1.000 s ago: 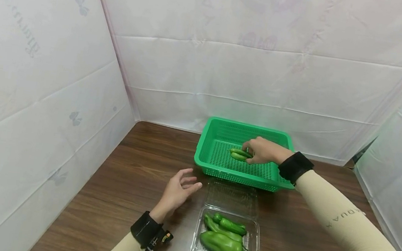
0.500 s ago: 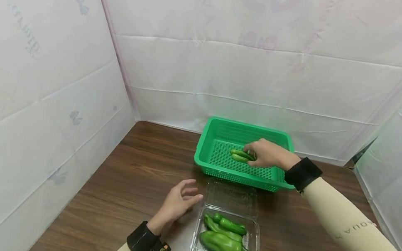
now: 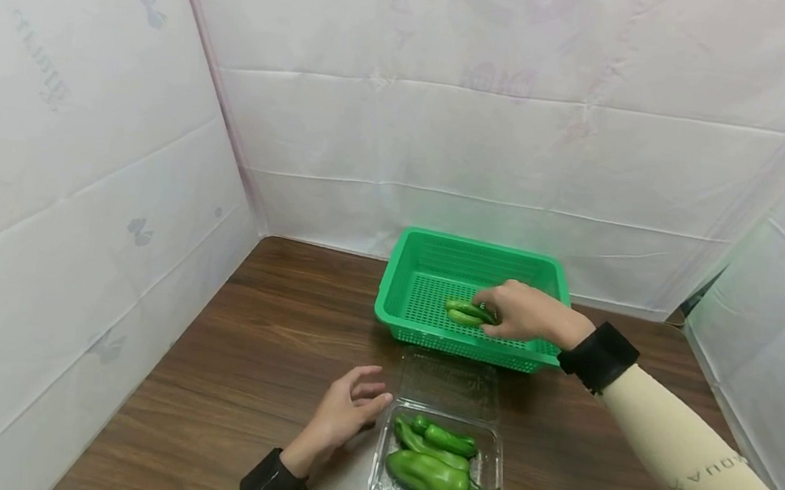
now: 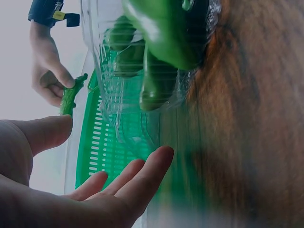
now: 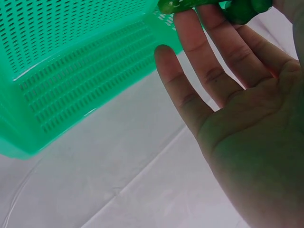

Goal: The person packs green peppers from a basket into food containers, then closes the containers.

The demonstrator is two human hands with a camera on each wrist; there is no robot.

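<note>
Head high; wrists close, perhaps sideways.

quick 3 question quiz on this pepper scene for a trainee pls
1. True or false: the right hand holds green peppers over the green basket.
2. Where are the other peppers? A) bare table B) clear plastic container C) basket
3. Fill in: the left hand, fingers relaxed, holds ____.

Key:
1. True
2. B, the clear plastic container, lid open
3. nothing; it sits beside the container
</note>
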